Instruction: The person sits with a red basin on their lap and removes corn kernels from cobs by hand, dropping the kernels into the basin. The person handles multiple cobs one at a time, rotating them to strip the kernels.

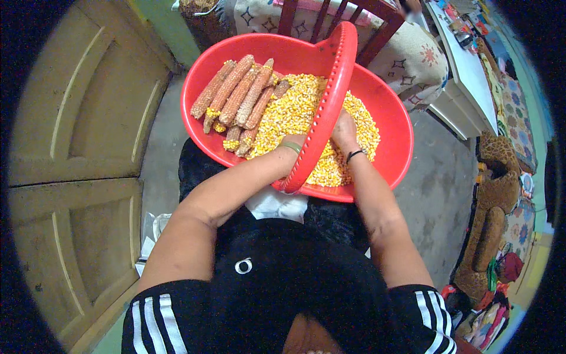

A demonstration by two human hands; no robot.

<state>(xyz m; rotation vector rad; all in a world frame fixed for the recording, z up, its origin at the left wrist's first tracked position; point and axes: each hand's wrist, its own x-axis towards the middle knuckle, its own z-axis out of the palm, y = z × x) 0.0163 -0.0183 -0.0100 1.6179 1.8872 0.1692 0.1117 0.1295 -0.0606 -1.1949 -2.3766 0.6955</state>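
A red plastic basket (389,146) with an arched handle (327,104) rests on my lap. Loose yellow corn kernels (287,110) fill its middle and right part. Stripped corncobs (236,95) are stacked on the left side, a few with kernels still at their ends. My left hand (297,140), with a green bangle at the wrist, reaches under the handle, which hides its fingers. My right hand (346,128), wearing a dark bracelet, is curled over the kernels just right of the handle. Its fingertips are hidden, and whatever it may hold cannot be seen.
A wooden chair (380,35) and a patterned cloth (411,66) stand beyond the basket. To the left is a panelled wooden door (88,110). At right are a white-topped cabinet (464,66) and a leopard-print sofa (491,212) beside the concrete floor (433,177).
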